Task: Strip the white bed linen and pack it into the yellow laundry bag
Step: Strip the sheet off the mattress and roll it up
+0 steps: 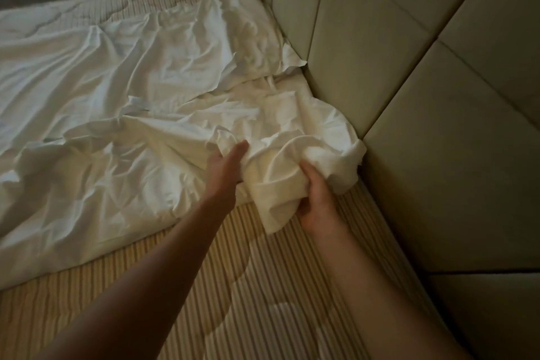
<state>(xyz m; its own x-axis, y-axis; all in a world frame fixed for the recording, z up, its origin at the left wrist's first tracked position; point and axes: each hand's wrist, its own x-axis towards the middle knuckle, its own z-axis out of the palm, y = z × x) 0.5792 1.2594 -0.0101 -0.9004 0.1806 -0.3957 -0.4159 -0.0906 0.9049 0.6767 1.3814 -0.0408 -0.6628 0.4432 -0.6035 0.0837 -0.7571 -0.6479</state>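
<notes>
Blocked at right by the padded headboard (423,96).
Open along the bare striped mattress (204,272) in front; heaped sheet (102,126) and 1 pillow (251,29) beyond.

Bed linen (122,102): plain white throughout, no print, with a warmer cream cast where it is bunched near the headboard. Mattress (233,286): beige with fine, close ribbed stripes (paler curved stitching lines cross them). Padded headboard panels (423,96): uniform pale greenish-cream, unpatterned.
</notes>
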